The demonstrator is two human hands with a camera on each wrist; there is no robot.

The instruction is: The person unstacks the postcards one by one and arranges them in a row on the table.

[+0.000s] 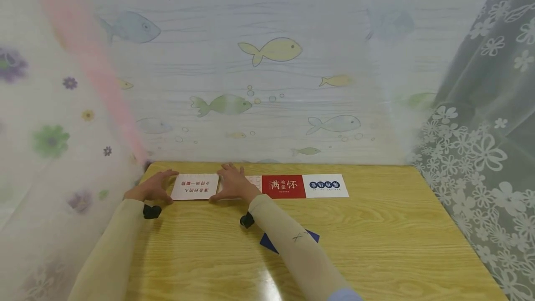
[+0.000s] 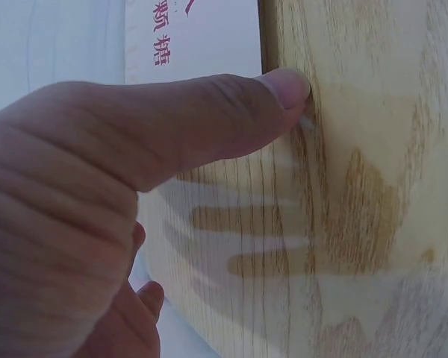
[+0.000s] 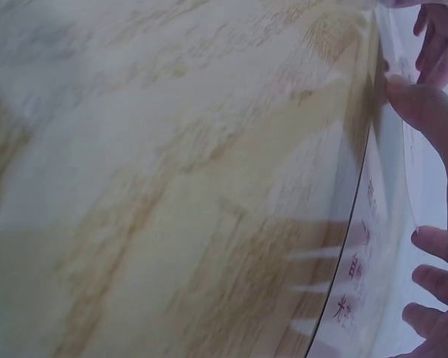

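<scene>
A white card (image 1: pixel 194 187) printed with red characters lies near the table's far edge, between the two hands. My left hand (image 1: pixel 152 187) is at its left end, thumb and fingers spread toward the near and far corners. In the left wrist view, the extended thumb (image 2: pixel 239 112) crosses the card's corner. At the other end is my right hand (image 1: pixel 235 185), thumb by the near corner and fingers by the far one. It partly covers a pale card with pinkish print (image 1: pixel 255 181). Fingertip contact on the far side is hard to make out.
Rightward in the same row lie a red card (image 1: pixel 284 186) with white characters and a white card with blue discs (image 1: pixel 326 192). A dark blue card (image 1: pixel 268 243) sits partly under the right forearm. Fish-patterned curtain (image 1: pixel 267 120) hangs behind the wooden table (image 1: pixel 376 245).
</scene>
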